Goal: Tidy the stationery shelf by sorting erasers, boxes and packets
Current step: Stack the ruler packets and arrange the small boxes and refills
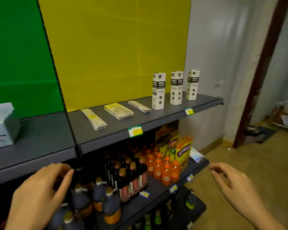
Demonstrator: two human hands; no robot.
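White boxes (three, upright) stand well above both empty, loosely spread hands.

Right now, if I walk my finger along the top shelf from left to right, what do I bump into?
Blue pack → long narrow packet → yellow packet stack → slim packet stack → first white box → second white box → third white box.

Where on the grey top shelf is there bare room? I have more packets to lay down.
Free: the shelf front edge before the packet stacks, and the wide stretch between the pale box at left and the leftmost packet stack. Crowded: the right end, where three upright white boxes stand close together.
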